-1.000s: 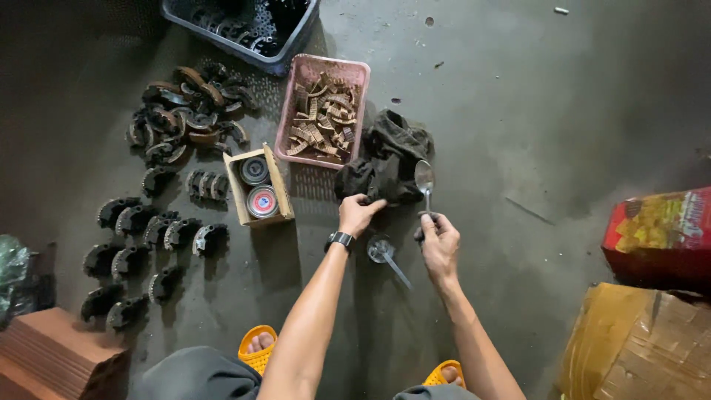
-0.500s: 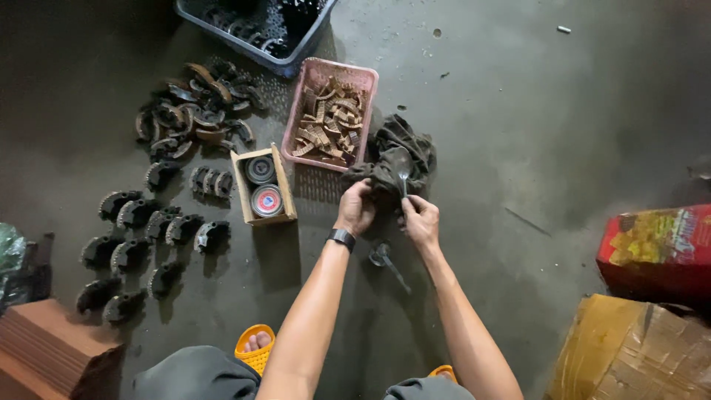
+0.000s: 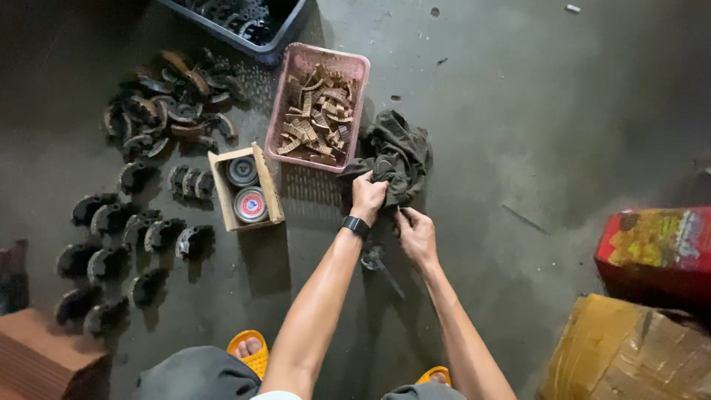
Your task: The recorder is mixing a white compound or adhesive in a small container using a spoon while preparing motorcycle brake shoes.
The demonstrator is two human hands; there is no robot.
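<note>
My left hand (image 3: 368,197), with a black watch on its wrist, is closed on the lower edge of a dark crumpled rag (image 3: 400,152) lying on the concrete floor. Just below the rag, my right hand (image 3: 417,235) has its fingers curled shut where the cloth ends. The metal spoon it held a moment ago is hidden between the rag and my hands. A second metal spoon (image 3: 379,265) lies on the floor between my forearms.
A pink basket (image 3: 357,65) of brown lining pieces stands behind the rag. Left of it is a small open box (image 3: 265,185) with two round tins, then several dark brake shoes (image 3: 152,237). A dark crate (image 3: 278,37) is at the back. A red packet (image 3: 655,248) and cardboard (image 3: 629,352) lie right.
My right hand brought the spoon down from the open into the rag, and my left hand closed the cloth around it. The view shifted slightly.
</note>
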